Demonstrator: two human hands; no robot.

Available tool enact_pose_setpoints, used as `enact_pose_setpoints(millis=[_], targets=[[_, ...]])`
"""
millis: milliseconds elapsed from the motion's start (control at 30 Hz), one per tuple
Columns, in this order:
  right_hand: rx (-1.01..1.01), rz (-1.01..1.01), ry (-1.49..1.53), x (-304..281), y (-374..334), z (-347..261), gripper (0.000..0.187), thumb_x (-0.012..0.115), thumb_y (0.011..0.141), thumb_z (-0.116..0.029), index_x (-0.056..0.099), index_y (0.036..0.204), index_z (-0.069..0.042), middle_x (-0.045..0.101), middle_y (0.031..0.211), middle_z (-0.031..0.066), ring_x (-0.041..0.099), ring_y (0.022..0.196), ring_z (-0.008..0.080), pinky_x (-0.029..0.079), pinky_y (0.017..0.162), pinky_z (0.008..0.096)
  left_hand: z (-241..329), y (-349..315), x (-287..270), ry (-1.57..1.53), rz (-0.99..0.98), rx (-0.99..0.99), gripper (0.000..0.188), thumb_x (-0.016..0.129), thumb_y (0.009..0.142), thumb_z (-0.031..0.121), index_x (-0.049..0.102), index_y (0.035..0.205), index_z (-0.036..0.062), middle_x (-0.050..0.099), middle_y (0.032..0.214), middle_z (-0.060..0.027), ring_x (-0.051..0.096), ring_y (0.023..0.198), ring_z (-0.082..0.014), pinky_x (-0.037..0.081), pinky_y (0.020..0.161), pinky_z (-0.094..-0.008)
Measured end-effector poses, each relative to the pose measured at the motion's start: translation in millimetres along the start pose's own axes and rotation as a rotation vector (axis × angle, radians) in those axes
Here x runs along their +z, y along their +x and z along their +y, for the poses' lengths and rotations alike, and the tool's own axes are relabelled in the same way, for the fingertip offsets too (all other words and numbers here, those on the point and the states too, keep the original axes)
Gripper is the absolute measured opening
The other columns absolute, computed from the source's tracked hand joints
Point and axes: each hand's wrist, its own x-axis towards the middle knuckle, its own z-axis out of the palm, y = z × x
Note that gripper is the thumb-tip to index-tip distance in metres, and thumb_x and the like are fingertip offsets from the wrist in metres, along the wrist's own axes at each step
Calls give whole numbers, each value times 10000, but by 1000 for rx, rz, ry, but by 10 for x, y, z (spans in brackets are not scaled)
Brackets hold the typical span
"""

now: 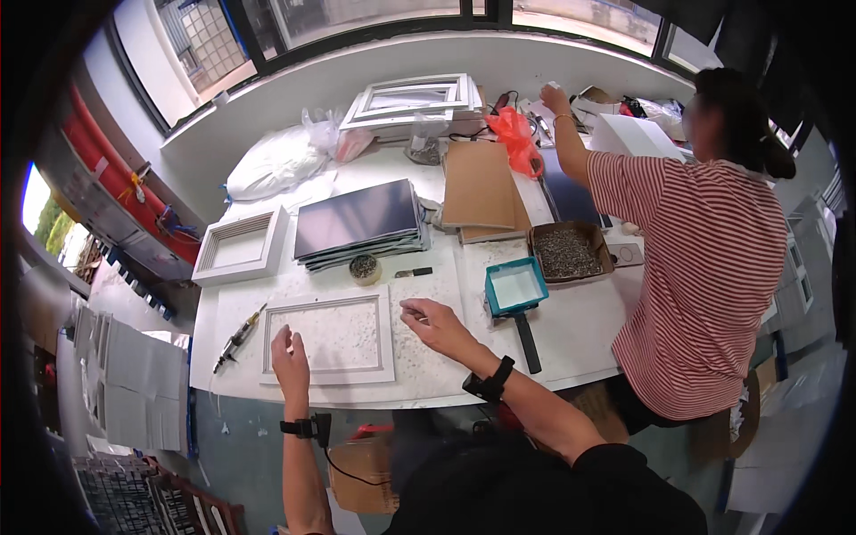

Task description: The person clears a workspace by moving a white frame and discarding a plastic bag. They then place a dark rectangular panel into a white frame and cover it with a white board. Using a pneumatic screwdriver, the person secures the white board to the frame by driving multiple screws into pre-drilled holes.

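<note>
A white rectangular frame [386, 343] lies flat on the white table [428, 379] in front of me, with pale crumbs inside its opening and beside it. My left hand [290, 358] is over the frame's left side, fingers stretched and holding nothing; whether it touches the frame I cannot tell. Just beyond the right side is my right hand [435, 328], empty, its fingers loosely bent and apart. To the left of the frame lies a slim powered screwdriver [239, 337] with a cord. A small round tub of screws [364, 267] and a flat dark-handled tool [413, 272] sit behind the frame.
Dark glossy panels [357, 223] are stacked behind the tub, near deeper white frames [241, 242]. Rightward are a teal square holder [517, 287] with a black handle, a cardboard box of small metal parts [566, 251] and brown boards [481, 187]. A co-worker [695, 259] in stripes stands at right.
</note>
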Motion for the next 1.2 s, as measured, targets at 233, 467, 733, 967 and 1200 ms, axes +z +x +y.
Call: enact_pose_setpoints(millis=[233,467,733,967,1200], targets=[[29,351,-82,102,1290,227,350,682,979,-187,647,1263,16,704,1121,207,724,994,302,582,868,382,-566,1914,970,222,45,177,522,631,997,326,581,1352,-54,627,1274,-251,544,1232,-418,398,1097,-487],[101,508,-415,48,2136,608,371,695,948,-201,656,1247,15,701,1064,214,681,976,355,535,881,438,-657,2459,1463,205,-170,141,477,658,977,278,618,1319,-51,644,1244,-254,589,1168,-418,457,1034,-472],[236,449,-559,26,2386,865,375,670,957,-221,645,1219,46,682,1101,262,651,1048,440,523,896,496,-568,2381,1370,251,-170,347,432,637,1015,194,588,1362,-58,611,1351,-266,575,1242,-428,442,1062,-485],[242,462,-711,-42,2342,920,393,687,947,-238,657,1224,40,689,1129,254,665,1034,428,533,912,463,-450,2217,1429,323,-292,409,462,635,1023,211,570,1409,-34,535,1474,-284,503,1373,-429,387,1141,-475],[389,528,-584,-375,2500,1047,402,701,943,-270,676,1220,20,695,1161,255,680,1066,404,533,941,442,-267,2163,1507,264,-312,439,429,642,1005,202,611,1380,-6,583,1435,-258,510,1374,-416,378,1149,-491]])
